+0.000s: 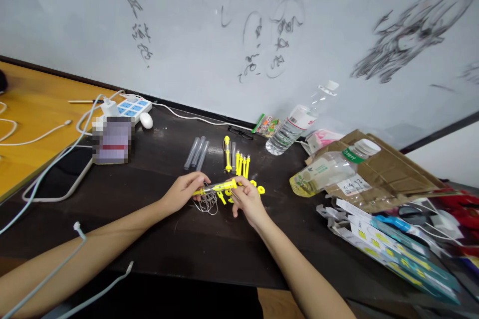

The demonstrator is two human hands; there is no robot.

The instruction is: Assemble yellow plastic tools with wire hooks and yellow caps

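Note:
A clear tube with yellow end pieces point(215, 188) is held level between both hands, just above the dark table. My left hand point(184, 191) grips its left end. At its right end, my right hand point(247, 198) pinches the yellow part between thumb and fingers. Beneath the tube lies a tangle of thin silvery cord or wire point(208, 204). Small yellow parts point(221, 197) are scattered around my right hand, some partly hidden by it. Just beyond stand out several yellow rods point(243, 163) and another yellow-ended tube point(227, 154). Several clear tubes point(196, 153) lie further left.
A water bottle point(290, 129) and a bottle of yellow liquid point(325, 172) stand on the right, by a brown paper bag point(396, 169) and an opened box point(392, 246). To the left are a phone point(60, 174), power strip point(134, 107) and loose cables. Eyeglasses point(240, 132) lie near the whiteboard point(194, 25).

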